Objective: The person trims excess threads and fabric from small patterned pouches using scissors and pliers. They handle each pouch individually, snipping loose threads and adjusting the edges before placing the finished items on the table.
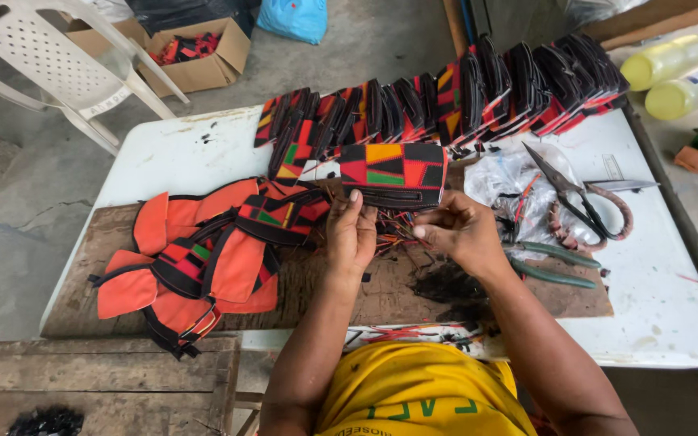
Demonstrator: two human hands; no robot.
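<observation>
Both hands hold one patchwork pouch (393,175) of red, orange, green and black cloth, stood on its lower edge just beyond the fingers so its flat face turns toward the person. The left hand (351,234) has its fingers curled shut on the pouch's lower left edge; the right hand (458,230) pinches the lower right edge between thumb and fingertips, which seems to steady it for close work along the seam. Beyond the hands a long row of finished pouches (462,97) leans upright, packed like files. Left of the left hand lies a loose heap of orange-lined pieces (203,258) on a brown board (82,307). Right of the right hand, scissors (575,194) and green-handled pliers (555,262) rest within reach on the white surface (656,307)
</observation>
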